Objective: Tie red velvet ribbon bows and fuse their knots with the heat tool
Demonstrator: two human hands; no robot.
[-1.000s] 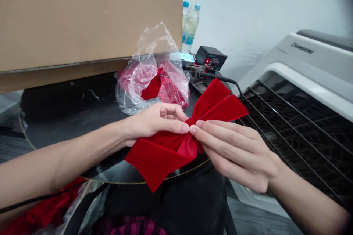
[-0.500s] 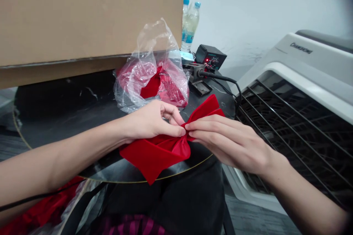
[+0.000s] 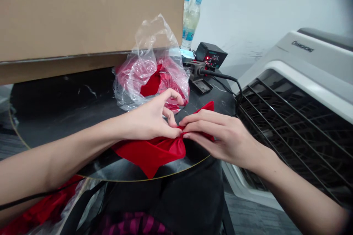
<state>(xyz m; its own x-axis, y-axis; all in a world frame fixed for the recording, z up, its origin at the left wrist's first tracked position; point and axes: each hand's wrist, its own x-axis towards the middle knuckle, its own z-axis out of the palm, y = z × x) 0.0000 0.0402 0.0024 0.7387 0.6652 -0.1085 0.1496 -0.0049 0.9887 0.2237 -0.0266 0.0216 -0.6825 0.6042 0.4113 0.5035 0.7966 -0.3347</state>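
A red fabric bow [image 3: 154, 154] is held just above the front of the round black table, gathered tight at its middle. My left hand [image 3: 157, 117] has its thumb and a curled finger at the gathered middle, with the index finger lifted and bent away. From the other side, my right hand [image 3: 220, 132] pinches the same gathered spot between thumb and fingers. The bow's right loop is partly hidden behind my right hand. Behind my hands stands a clear plastic bag [image 3: 132, 84] with red fabric in it.
A large cardboard box [image 3: 91, 14] takes up the back of the black marble-look table [image 3: 55, 99]. Plastic bottles [image 3: 190, 25] and a black control box [image 3: 211, 55] with a cable stand behind. A white heater-like appliance [image 3: 284, 58] is at right. Red fabric [image 3: 46, 205] lies low left.
My left index finger has lifted away from the gather. My right hand has shifted slightly left, and the bow's right loop has dropped lower and shows less.
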